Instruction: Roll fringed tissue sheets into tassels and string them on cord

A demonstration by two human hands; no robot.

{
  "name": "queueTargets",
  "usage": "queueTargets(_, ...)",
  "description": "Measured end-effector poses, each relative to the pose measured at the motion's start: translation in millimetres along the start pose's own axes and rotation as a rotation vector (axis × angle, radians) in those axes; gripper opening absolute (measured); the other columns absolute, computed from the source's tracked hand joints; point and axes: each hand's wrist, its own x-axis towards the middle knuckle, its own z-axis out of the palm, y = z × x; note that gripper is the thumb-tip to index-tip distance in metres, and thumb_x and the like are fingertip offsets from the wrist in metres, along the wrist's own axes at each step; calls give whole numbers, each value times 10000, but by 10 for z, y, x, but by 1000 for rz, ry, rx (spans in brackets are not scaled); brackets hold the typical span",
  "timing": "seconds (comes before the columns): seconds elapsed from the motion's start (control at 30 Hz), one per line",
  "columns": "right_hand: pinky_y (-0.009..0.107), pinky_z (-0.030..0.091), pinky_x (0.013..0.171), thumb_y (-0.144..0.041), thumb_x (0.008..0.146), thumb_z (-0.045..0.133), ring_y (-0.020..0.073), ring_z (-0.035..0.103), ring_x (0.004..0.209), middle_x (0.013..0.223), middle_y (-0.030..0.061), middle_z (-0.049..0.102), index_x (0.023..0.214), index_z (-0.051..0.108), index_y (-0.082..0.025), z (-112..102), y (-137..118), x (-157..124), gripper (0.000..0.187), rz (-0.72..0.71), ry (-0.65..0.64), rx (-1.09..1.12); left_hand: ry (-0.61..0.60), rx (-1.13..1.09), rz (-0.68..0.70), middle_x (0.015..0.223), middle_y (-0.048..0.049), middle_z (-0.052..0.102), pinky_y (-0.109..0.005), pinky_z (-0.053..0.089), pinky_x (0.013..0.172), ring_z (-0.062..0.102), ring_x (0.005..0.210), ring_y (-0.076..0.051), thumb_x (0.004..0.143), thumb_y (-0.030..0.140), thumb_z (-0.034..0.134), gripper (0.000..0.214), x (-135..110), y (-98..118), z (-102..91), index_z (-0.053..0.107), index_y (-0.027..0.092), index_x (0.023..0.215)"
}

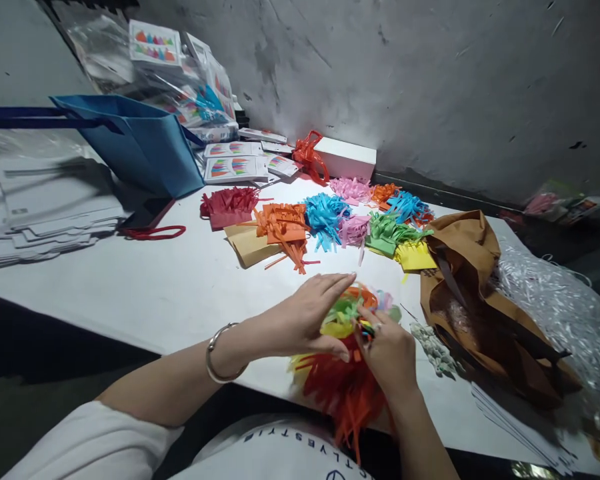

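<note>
My left hand (307,313), with a silver bangle at the wrist, curves over a bunch of fringed paper tassels (343,383) at the near table edge. Its thumb presses under the green and yellow strips, so it grips the bunch. My right hand (387,350) is closed in a pinch at the top of the same bunch, by the multicoloured tie. Red and orange strips hang down over the table edge below both hands.
Piles of coloured tassels (325,217) lie in an arc on the white table (145,287). A brown bag (473,267) and silver shreds (560,307) sit at the right. A blue bag (140,143), packaged cards (235,167) and a white box (347,157) stand behind.
</note>
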Motion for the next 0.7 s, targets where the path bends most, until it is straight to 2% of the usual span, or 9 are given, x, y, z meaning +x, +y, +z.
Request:
queueTargets(0.03, 294, 533, 663, -264, 798, 696, 199, 661, 680, 749, 76, 714, 835, 772, -179, 1, -22, -10, 120, 7, -42, 8, 5, -76, 42, 1538, -256, 356, -579, 292, 1153, 335, 1420, -424, 750, 549, 792, 1093, 28, 36, 15, 173, 203, 1581)
queueTargets(0.1, 265, 518, 584, -286, 786, 702, 174, 635, 600, 655, 45, 690, 683, 724, -181, -2, -105, -50, 149, 9, -124, 86, -44, -344, 96, 1496, -239, 424, -517, 354, 1135, 419, 1387, -376, 718, 542, 822, 1160, 70, 84, 128, 117, 236, 1588)
queueTargets(0.17, 268, 544, 606, -332, 827, 682, 184, 671, 662, 729, 49, 723, 742, 728, -187, -19, -210, -96, 174, 53, -77, 208, -55, -655, 42, 1446, -224, 480, -479, 407, 1096, 499, 1332, -343, 686, 532, 850, 1202, 77, 83, 307, 98, 263, 1584)
queueTargets(0.27, 319, 584, 700, -361, 879, 652, 223, 714, 822, 902, 80, 755, 917, 750, -207, -60, -319, -125, 187, 132, 75, 340, 60, -1008, -131, 1440, -208, 483, -494, 368, 1119, 477, 1352, -342, 631, 561, 872, 1213, 21, 27, 595, 158, 261, 1564)
queueTargets(0.4, 341, 581, 709, -347, 877, 677, 222, 708, 773, 827, 70, 738, 858, 752, -206, -33, -299, -75, 160, 112, 151, 282, 125, -1373, -173, 1463, -191, 455, -501, 347, 1129, 463, 1358, -361, 608, 588, 876, 1055, -53, 12, 878, 361, 234, 1459)
queueTargets(0.47, 342, 571, 747, -336, 871, 692, 217, 703, 793, 837, 61, 733, 862, 746, -199, 28, -255, -39, 147, 77, 192, 216, 148, -1462, -146, 1401, -190, 510, -495, 376, 1106, 510, 1308, -365, 601, 561, 889, 968, -59, 37, 946, 441, 201, 1381)
queueTargets(0.53, 343, 559, 780, -328, 870, 691, 215, 701, 822, 864, 58, 733, 879, 742, -195, 96, -220, -12, 143, 39, 209, 159, 178, -1471, -170, 1287, -162, 593, -472, 418, 1070, 575, 1222, -337, 602, 454, 915, 887, -58, 55, 967, 480, 189, 1328)
queueTargets(0.63, 339, 549, 798, -326, 863, 697, 214, 701, 834, 875, 59, 735, 881, 745, -189, 168, -198, 8, 146, 32, 182, 150, 188, -1412, -292, 1110, -90, 664, -416, 505, 959, 644, 1062, -277, 583, 229, 916, 838, -75, 38, 946, 495, 198, 1307)
queueTargets(0.7, 333, 556, 791, -348, 869, 696, 213, 708, 825, 872, 60, 744, 890, 749, -184, 184, -189, 17, 174, 75, 145, 185, 166, -1343, -399, 1029, -66, 683, -382, 541, 869, 657, 969, -254, 596, 171, 875, 747, -104, 1, 917, 541, 180, 1265)
